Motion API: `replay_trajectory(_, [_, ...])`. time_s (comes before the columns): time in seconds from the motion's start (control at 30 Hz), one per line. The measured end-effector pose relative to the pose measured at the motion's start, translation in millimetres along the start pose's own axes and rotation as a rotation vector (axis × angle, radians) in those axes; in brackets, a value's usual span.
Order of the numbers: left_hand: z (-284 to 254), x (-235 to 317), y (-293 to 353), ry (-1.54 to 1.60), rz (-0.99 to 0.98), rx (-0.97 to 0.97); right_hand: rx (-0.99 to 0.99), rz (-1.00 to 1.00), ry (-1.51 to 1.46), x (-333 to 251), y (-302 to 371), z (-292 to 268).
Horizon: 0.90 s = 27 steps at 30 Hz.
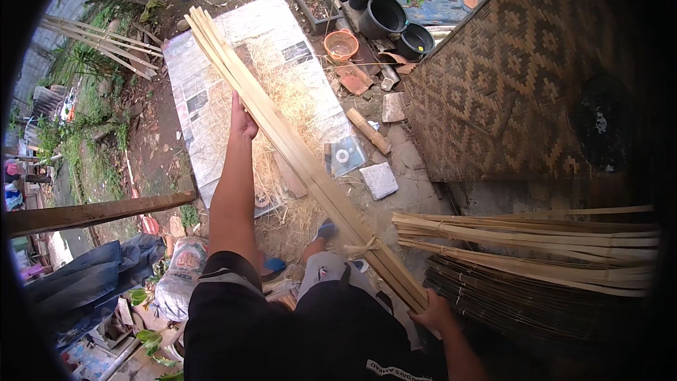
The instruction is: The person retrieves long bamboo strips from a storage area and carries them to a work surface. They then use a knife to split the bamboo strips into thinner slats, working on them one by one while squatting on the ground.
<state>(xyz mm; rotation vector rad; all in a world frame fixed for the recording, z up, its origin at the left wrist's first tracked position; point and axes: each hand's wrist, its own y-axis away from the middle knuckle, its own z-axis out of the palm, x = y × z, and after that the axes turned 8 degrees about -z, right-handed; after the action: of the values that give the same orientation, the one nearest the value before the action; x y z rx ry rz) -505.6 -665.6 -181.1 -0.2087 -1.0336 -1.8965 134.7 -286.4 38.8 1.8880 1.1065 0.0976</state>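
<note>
A long bundle of pale bamboo strips (300,152) slants across the view from upper left to lower right. A tie (364,245) binds it toward its near end. My left hand (243,121), arm stretched forward, grips the bundle in its far half; most of the fingers are hidden behind the strips. At the near end my right hand (431,312) is closed around the bundle, beside my hip. Under its far part lies a white sheet (264,25) strewn with curly bamboo shavings (285,95).
To the right, more pale strips (522,233) lie over a stack of dark slats (486,296), below a woven bamboo panel (493,92). Black pots (383,17), an orange basket (341,45) and a white block (379,180) stand ahead. A wooden beam (99,213) juts in from the left.
</note>
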Motion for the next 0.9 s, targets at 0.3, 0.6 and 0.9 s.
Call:
replay_trajectory(0.3, [-56.9, -63.2, 71.1, 0.084, 0.064, 0.308, 0.212, -0.226, 0.026, -222.6, -264.0, 19.7])
replay_trajectory(0.6, [-60.4, -197.5, 254.6, 0.253, -0.406, -0.025, 0.096, -0.135, -0.008, -374.8, -370.2, 103.2])
replay_trajectory(0.9, [-103.1, -196.8, 259.9, -0.16, -0.505, 0.076, 0.009, -0.286, -0.292, -302.3, -454.5, 162.0])
